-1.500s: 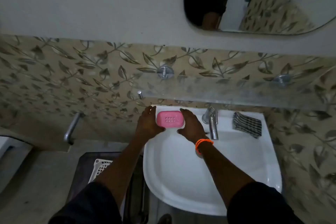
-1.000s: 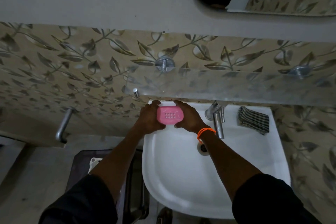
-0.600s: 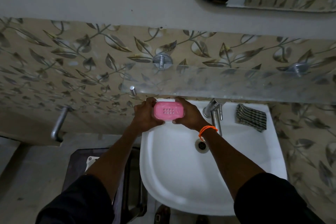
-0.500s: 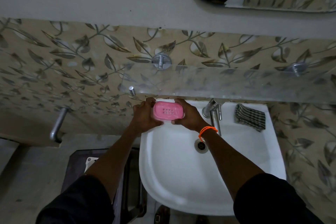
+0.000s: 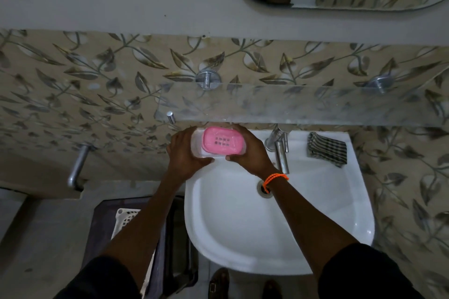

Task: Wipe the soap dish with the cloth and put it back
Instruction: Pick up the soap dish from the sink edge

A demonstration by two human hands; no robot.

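Soap dish (image 5: 222, 141) pink, far left on sink (image 5: 279, 226) rim | your left hand (image 5: 185, 156) and right hand (image 5: 251, 152) each grip an end; cloth (image 5: 326, 149) far right

one soap dish (image 5: 222, 140), one cloth (image 5: 326, 148), two hands (image 5: 187, 153), one tap (image 5: 279, 148)

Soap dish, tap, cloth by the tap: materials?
Soap dish: looks like moulded plastic, a pink glossy tray with slotted drain holes seated in a pale, possibly translucent base.
Tap: metal, apparently chrome-plated, judging by its bright reflections.
Cloth: woven fabric, matte, with a dark and light check and soft folds; the fibre cannot be told.
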